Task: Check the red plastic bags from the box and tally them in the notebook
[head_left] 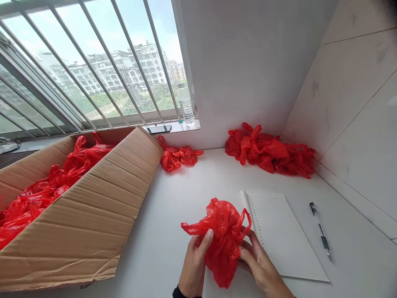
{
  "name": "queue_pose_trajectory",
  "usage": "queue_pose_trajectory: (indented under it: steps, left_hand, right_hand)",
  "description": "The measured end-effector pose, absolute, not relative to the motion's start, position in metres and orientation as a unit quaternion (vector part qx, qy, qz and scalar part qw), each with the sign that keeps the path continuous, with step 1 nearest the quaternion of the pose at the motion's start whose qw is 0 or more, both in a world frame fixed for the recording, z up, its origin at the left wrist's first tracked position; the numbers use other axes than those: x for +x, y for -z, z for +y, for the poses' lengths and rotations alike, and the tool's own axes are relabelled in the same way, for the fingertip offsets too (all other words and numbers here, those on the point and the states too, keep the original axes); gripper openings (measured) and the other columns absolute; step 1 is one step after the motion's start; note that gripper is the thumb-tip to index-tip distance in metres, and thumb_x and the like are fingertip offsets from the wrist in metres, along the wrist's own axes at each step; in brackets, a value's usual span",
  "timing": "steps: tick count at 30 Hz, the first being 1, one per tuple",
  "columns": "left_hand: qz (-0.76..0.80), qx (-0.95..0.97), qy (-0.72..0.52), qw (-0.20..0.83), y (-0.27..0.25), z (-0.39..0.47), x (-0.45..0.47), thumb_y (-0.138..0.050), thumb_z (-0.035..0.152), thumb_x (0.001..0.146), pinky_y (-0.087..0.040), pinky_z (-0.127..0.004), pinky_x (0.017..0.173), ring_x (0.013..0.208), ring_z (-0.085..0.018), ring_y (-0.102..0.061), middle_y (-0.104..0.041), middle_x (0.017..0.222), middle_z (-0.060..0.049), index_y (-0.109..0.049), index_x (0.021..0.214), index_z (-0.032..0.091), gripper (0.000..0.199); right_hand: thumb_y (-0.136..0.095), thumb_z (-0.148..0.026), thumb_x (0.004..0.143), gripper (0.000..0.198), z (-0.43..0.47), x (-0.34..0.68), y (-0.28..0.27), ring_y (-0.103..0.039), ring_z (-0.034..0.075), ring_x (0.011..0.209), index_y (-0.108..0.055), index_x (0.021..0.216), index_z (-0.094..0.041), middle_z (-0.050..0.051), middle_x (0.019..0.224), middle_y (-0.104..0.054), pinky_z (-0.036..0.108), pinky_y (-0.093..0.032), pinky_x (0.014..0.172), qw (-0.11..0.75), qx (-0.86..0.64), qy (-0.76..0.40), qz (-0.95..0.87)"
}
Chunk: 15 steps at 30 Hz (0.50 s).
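Observation:
Between my two hands is a crumpled red plastic bag (223,240), held a little above the white table, its handle loops sticking out to the left and upper right. My left hand (195,256) grips its left side, thumb lying on top of the plastic. On the right side my right hand (256,260) pinches the bag, its fingers partly hidden behind the red film. An open spiral notebook (285,236) with blank pages lies just beyond my right hand.
A cardboard box (93,198) full of red bags stands at the left. Knotted red bags (178,158) lie beside it, and a larger heap of red bags (269,151) rests against the wall. A pen (324,242), its cap (313,208), a phone (159,129) and a bottle (186,105) are around.

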<state>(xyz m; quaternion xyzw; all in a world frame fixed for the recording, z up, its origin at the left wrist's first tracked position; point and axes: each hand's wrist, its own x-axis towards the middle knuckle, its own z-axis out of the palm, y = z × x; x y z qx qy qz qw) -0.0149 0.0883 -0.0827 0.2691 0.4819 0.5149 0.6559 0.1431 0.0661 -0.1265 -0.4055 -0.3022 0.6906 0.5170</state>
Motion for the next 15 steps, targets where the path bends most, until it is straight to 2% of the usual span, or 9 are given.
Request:
queue_pose_trajectory:
  steps: [2, 6, 10, 12, 15]
  left_hand:
    - [0.479, 0.244, -0.521, 0.663, 0.077, 0.083, -0.013, -0.082, 0.041, 0.075, -0.054, -0.040, 0.088, 0.099, -0.032, -0.070, -0.076, 0.099, -0.012, -0.076, 0.096, 0.016, 0.034]
    - [0.462, 0.220, -0.550, 0.660, 0.070, 0.076, -0.012, -0.085, 0.030, 0.067, -0.055, -0.040, 0.091, 0.101, -0.029, -0.070, -0.074, 0.106, -0.008, -0.072, 0.099, 0.021, 0.035]
    - [0.480, 0.204, -0.535, 0.665, 0.070, 0.070, -0.014, -0.080, 0.017, 0.062, -0.056, -0.044, 0.092, 0.098, -0.031, -0.071, -0.075, 0.086, -0.006, -0.073, 0.097, 0.018, 0.036]
    - [0.488, 0.197, -0.528, 0.666, 0.073, 0.067, -0.013, -0.080, 0.017, 0.062, -0.056, -0.046, 0.092, 0.097, -0.033, -0.071, -0.074, 0.082, -0.007, -0.074, 0.095, 0.018, 0.034]
    - [0.494, 0.201, -0.528, 0.661, 0.076, 0.062, -0.008, -0.083, 0.027, 0.063, -0.056, -0.048, 0.092, 0.100, -0.035, -0.070, -0.076, 0.090, -0.008, -0.075, 0.095, 0.019, 0.034]
  right_hand:
    - [-0.068, -0.062, 0.087, 0.055, 0.067, 0.146, 0.128, -0.067, 0.027, 0.105, -0.052, 0.130, -0.031, 0.006, 0.114, -0.070, 0.043, -0.054, 0.094, 0.520, -0.394, -0.692, -0.308]
    - [-0.064, -0.059, 0.094, 0.046, 0.070, 0.154, 0.116, -0.063, 0.027, 0.113, -0.057, 0.128, -0.029, 0.008, 0.122, -0.068, 0.043, -0.049, 0.101, 0.486, -0.370, -0.709, -0.353]
    - [-0.060, -0.056, 0.097, 0.041, 0.071, 0.158, 0.093, -0.061, 0.029, 0.115, -0.066, 0.124, -0.026, 0.009, 0.125, -0.067, 0.042, -0.051, 0.098, 0.461, -0.354, -0.709, -0.398]
    - [-0.062, -0.055, 0.096, 0.041, 0.071, 0.158, 0.086, -0.061, 0.031, 0.113, -0.067, 0.123, -0.025, 0.010, 0.122, -0.068, 0.043, -0.051, 0.095, 0.458, -0.357, -0.701, -0.415]
    - [-0.072, -0.051, 0.091, 0.041, 0.070, 0.159, 0.083, -0.062, 0.032, 0.111, -0.068, 0.120, -0.024, 0.008, 0.119, -0.069, 0.042, -0.051, 0.094, 0.455, -0.368, -0.694, -0.420]
